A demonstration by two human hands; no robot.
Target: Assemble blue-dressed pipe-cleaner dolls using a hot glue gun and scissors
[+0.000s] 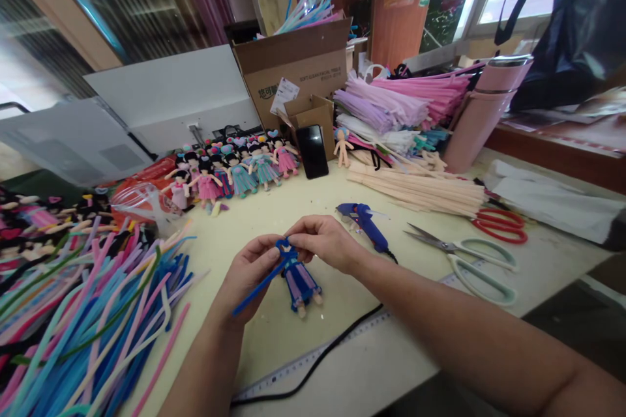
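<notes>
My left hand [254, 267] pinches a blue pipe cleaner [257, 291], whose straight end slants down across the fingers. The fingertips of my right hand [320, 241] are closed on its upper part, which is bent into a small loop between the hands. Just below the fingertips is a small pipe-cleaner doll [300, 280] in a blue and lilac striped dress, its feet pointing toward me. The doll's upper part is mostly hidden by the fingers and the blue loop, so I cannot tell whether the pipe cleaner is attached to it.
A blue glue gun [364, 223] lies beyond my right hand, its black cord [337, 342] running across a ruler [293, 368]. Scissors [464, 257] rest at right. Loose pipe cleaners [112, 326] pile up at left. Finished dolls [239, 169] and a phone [312, 152] stand behind.
</notes>
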